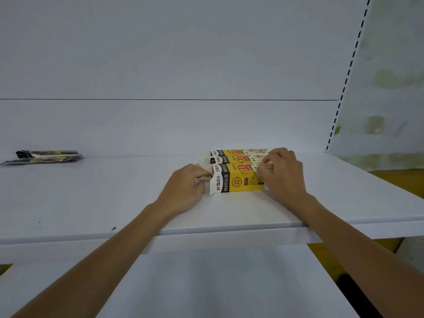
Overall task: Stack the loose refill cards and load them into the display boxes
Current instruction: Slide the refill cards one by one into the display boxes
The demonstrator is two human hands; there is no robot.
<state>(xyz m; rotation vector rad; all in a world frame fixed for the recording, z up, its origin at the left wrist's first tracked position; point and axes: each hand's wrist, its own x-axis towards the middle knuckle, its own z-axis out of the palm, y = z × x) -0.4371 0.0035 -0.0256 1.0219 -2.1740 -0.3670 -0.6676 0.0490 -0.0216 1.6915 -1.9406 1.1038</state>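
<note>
Nearest to me a lower white shelf (206,283) runs under my two bare forearms, which reach up and over the front edge of the upper white shelf (91,198). On that upper shelf my left hand (185,189) rests with its fingers curled at the left end of the nearest display box (238,179), pinching what looks like a white end flap (200,179) there; I cannot tell exactly how much of it is gripped. My right hand (283,174) lies over the right end of the same box, fingers bent and pressing on its top edge, gripping that end. The box is yellow with a black and white band at its left end and lies flat on its side. Just behind it, touching in a row, are a second display box (234,159) and a third display box (238,152) of the same print. Far to the left, well apart from the boxes, a few loose refill cards (46,156) lie in a low, uneven pile near the white back panel (183,53). At the far right stands a slotted shelf upright (348,74).
</note>
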